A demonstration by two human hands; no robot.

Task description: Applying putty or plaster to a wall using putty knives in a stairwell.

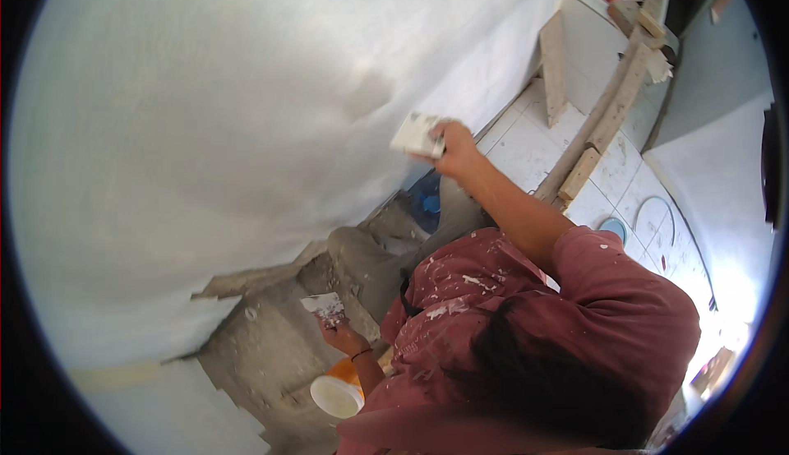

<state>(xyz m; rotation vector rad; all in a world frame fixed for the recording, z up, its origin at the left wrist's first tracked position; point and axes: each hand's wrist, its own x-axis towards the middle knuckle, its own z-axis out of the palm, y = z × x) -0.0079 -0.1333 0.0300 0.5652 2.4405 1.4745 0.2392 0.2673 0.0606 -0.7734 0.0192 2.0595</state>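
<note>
My right hand (pixel 454 149) is raised beside the pale wall (pixel 246 110), its fingers closed around a flat, squarish putty scraper (pixel 415 134) smeared with white. I cannot tell whether that scraper touches the wall. Lower down, my left hand (pixel 345 338) grips a second flat scraper (pixel 324 307), which carries white and grey smears. A white-mouthed bucket with an orange side (pixel 337 396) stands close to my left forearm. Darker, damp-looking patches show on the wall's coating near the right hand.
Bent grey-trousered legs (pixel 370 266) are over a dusty, rough floor (pixel 271 348). A blue container (pixel 427 200) sits by the wall's foot. Long wooden planks (pixel 612 110) cross the white tiles (pixel 526 147), and a board (pixel 553 69) leans upright at the far end.
</note>
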